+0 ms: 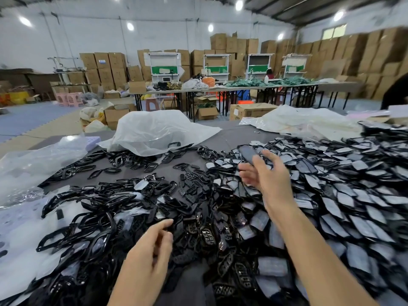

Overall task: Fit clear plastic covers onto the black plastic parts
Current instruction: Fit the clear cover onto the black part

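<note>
A: Right hand, pose?

B: Arm stretched forward, raised over the heap of covered parts. Fingers spread and half bent. One dark covered part sits at the fingertips. It is blurred, so I cannot tell whether it is pinched or loose.

A: Left hand?

B: Low and close in, fingers loosely bent, forefinger out over the black plastic parts heaped mid-table. Nothing plainly in its grasp.

A: Around them?

B: Open black frames piled to the left. Crumpled clear plastic bag behind, on the grey table.
</note>
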`<action>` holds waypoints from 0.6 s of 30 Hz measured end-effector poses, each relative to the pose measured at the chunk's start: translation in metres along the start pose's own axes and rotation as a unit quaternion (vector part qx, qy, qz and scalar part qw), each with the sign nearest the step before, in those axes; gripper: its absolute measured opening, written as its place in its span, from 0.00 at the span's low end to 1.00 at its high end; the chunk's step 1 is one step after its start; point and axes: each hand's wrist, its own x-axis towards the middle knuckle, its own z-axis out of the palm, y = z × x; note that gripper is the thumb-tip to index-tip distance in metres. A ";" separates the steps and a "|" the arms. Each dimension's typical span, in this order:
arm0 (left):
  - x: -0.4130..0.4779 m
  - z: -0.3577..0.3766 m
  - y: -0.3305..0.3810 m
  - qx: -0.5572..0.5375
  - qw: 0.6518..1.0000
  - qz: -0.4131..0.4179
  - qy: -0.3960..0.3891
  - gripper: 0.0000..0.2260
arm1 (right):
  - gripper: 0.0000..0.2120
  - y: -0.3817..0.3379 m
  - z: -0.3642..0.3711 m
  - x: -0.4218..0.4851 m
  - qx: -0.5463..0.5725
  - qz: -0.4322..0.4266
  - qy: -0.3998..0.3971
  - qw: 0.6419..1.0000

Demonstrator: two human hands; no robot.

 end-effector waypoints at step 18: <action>0.020 -0.002 -0.042 0.414 0.907 0.066 0.035 0.10 | 0.27 0.115 0.084 -0.085 -0.603 -0.136 -0.292 0.730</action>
